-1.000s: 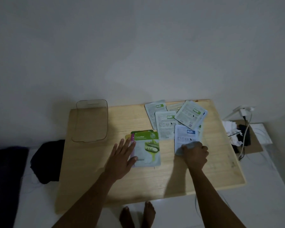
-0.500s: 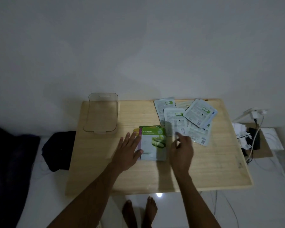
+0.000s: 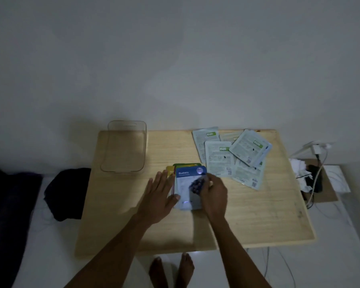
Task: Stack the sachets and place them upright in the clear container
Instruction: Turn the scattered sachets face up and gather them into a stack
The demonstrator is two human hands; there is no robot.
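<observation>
A blue blueberry sachet [image 3: 187, 185] lies face up on top of a small stack in the middle of the wooden table [image 3: 258, 215]; green and yellow sachet edges [image 3: 170, 169] stick out behind it. My right hand [image 3: 213, 194] grips the blue sachet's right side. My left hand [image 3: 160, 194] lies flat with spread fingers against the stack's left edge. Several white sachets [image 3: 233, 156] lie face down, overlapping, at the back right. The clear container [image 3: 124, 147] stands empty at the table's back left corner.
A dark cloth bundle [image 3: 68, 192] lies on the floor left of the table. To the right are a charger and cables [image 3: 316, 163] with crumpled white items. My bare feet [image 3: 170, 271] show under the near table edge. A wall runs behind the table.
My right hand carried the blue sachet from the right side, turned it face up, and set it on the green cucumber sachet. My left hand stayed by the stack.
</observation>
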